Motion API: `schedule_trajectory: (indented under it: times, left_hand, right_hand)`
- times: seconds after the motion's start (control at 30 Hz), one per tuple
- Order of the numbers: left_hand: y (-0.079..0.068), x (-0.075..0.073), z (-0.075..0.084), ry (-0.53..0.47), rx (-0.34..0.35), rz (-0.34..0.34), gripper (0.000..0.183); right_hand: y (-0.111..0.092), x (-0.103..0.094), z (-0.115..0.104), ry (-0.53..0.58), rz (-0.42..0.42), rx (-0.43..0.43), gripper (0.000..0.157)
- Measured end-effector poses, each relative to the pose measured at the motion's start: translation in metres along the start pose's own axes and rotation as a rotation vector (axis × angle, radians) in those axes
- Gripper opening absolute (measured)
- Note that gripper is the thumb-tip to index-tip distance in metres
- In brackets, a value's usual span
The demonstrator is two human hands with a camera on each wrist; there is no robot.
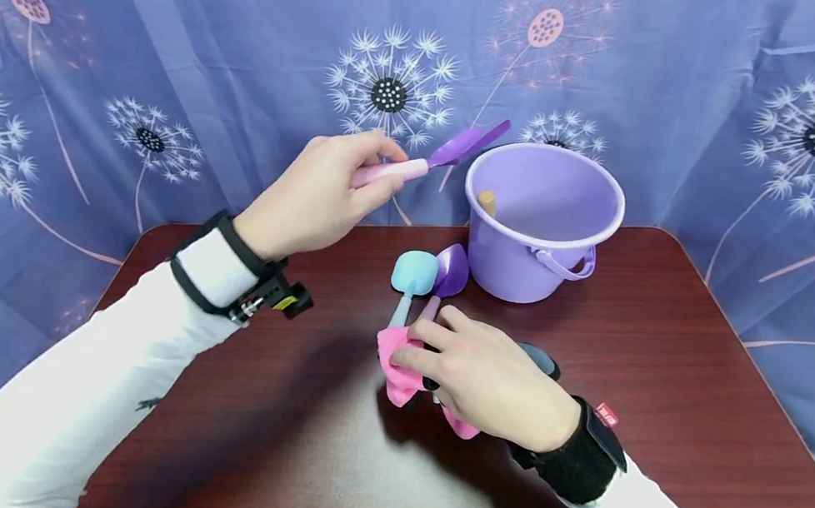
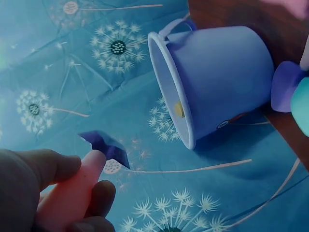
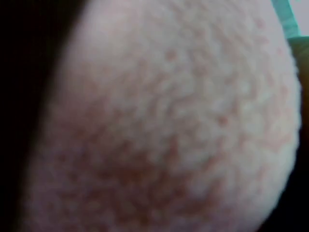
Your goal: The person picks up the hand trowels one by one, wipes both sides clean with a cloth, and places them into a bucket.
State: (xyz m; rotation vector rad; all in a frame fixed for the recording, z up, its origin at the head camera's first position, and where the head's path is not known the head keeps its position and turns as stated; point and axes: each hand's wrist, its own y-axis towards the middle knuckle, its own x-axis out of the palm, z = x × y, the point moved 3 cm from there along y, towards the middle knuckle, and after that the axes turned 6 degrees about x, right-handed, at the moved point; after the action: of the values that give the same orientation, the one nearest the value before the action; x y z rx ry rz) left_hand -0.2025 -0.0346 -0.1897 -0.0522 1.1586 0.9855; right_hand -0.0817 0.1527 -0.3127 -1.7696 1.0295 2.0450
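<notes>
Left hand (image 1: 316, 191) clamped round purple trowel (image 1: 454, 146), right hand (image 1: 487, 378) on pink cloth (image 1: 401, 382), grip unclear.

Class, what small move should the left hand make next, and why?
Perhaps ease the left hand rightward, bringing the purple-bladed tool over the bucket: the hand holds the tool raised beside the bucket's open mouth, and a tan end of something shows inside.

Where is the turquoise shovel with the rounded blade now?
In the head view, the turquoise shovel lies at the picture's centre on the glossy reddish-brown table, just left of a purple-bladed shovel and front-left of the lavender plastic bucket.
</notes>
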Motion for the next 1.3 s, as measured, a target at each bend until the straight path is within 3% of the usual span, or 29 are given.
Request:
schedule_trajectory:
  times: [0.23, 0.67, 0.87, 1.03, 1.3]
  left_hand:
    - [0.049, 0.02, 0.006, 0.055, -0.002, -0.147, 0.028]
    - [0.11, 0.074, 0.017, 0.233, -0.002, -0.39, 0.034]
    - [0.13, 0.105, 0.027, 0.331, -0.013, -0.484, 0.027]
    - [0.137, 0.126, 0.033, 0.414, 0.015, -0.536, 0.022]
    - [0.142, 0.144, 0.039, 0.55, 0.05, -0.573, 0.018]
  right_hand:
    - [-0.002, 0.0, -0.008, 0.013, -0.072, 0.012, 0.05]
    - [-0.003, 0.004, -0.012, 0.036, -0.111, 0.008, 0.049]
    - [-0.004, 0.002, -0.012, 0.027, -0.101, 0.012, 0.046]
    - [-0.005, 0.001, -0.012, 0.015, -0.094, 0.0, 0.043]
    - [-0.003, 0.0, -0.013, 0.007, -0.075, -0.027, 0.04]
